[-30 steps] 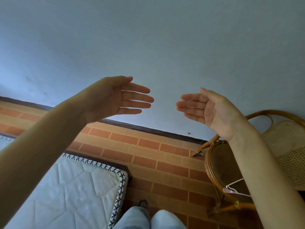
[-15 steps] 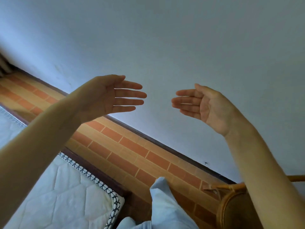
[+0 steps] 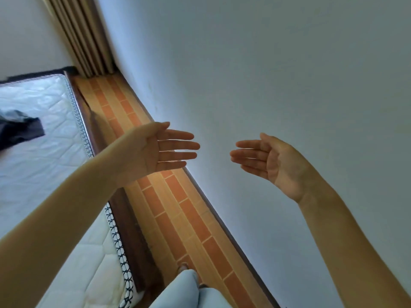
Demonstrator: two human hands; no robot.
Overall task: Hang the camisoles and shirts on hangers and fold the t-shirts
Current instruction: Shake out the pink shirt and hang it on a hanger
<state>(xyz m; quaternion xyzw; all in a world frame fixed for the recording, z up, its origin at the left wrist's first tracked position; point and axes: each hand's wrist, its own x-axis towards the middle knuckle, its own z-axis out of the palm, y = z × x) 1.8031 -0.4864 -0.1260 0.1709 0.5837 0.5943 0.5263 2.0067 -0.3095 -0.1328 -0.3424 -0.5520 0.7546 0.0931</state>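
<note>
A: Biggest first?
B: Pale blue-grey wall [image 3: 278, 63], then white quilted mattress [image 3: 44, 174] on the bed, left; orange brick-tile floor [image 3: 178, 218] btwn them.
A: Clothes?
B: Dark grey garment [image 3: 20, 132] lay crumpled on the mattress, far left edge, well apart from both hands.
A: Grip?
B: Left hand [image 3: 155, 150] & right hand [image 3: 273, 161] were raised, palms facing, fingers straight, each grip released, empty.

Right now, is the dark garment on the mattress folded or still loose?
Loose, as far as shows: the dark garment lies rumpled on the mattress, cut off by the frame's left edge.
</note>
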